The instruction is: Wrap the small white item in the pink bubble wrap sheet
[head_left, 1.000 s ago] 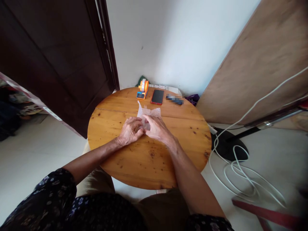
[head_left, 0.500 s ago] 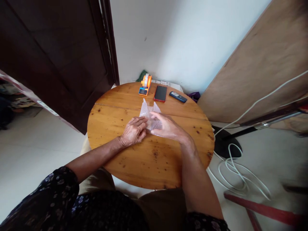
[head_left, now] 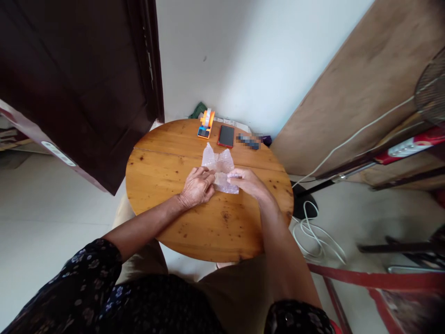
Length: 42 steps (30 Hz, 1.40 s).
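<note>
A crumpled piece of clear bubble wrap (head_left: pixel 219 162) lies on the round wooden table (head_left: pixel 194 232), its two far corners sticking up. My left hand (head_left: pixel 199 186) rests on the table with curled fingers closed on the wrap's left edge. At the right edge, my right hand (head_left: pixel 247 183) pinches the wrap between thumb and fingers. Whatever may lie inside the folds cannot be made out.
Toward the back of the table stand an orange and blue tape dispenser (head_left: pixel 206 123), a red-edged phone (head_left: pixel 226 136) and a dark, blurred-out object (head_left: pixel 249 141). A white wall rises behind. White cable (head_left: pixel 309 232) coils on the floor at right.
My right hand's fingers have closed from a wide spread to a pinch on the right edge. The bubble wrap shows more spread out. My left hand stays almost in place. The view has turned right.
</note>
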Available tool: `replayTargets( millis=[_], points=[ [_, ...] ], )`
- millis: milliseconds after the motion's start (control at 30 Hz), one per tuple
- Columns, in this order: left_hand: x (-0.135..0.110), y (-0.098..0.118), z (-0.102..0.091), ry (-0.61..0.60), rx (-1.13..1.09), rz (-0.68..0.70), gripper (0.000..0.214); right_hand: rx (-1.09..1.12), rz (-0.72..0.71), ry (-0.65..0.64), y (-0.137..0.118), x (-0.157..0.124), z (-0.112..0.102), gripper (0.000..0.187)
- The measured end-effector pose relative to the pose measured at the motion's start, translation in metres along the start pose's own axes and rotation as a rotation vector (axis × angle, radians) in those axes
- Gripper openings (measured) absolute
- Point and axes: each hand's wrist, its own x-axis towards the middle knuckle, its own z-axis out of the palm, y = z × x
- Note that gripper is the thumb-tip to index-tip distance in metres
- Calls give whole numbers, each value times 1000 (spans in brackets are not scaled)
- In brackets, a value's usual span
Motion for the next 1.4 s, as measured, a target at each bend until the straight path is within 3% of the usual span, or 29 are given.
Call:
replayTargets(
  millis=[200,400,567,700,933,1133,1400],
  points=[
    [2,1,-2,-44,-29,-18,18,-167,145,311,3,-8,20,18],
    [2,0,0,-39,-58,-27,18,-291,314,295,-5,-10,29,17],
    [2,-3,5,-20,-79,-26,22,-307,342,356,-14,-8,40,11],
    [2,-3,5,-26,-75,-12,24,-301,343,467,-26,-9,44,33],
    [4,-2,2,-59,-60,-11,34,63,279,441,-40,2,51,61],
    [5,-2,-3,-86,-93,-10,28,118,250,462,-44,8,59,62],
    [1,2,-10,-24,-62,-110,28,281,181,313,-48,-6,57,47]
  ],
)
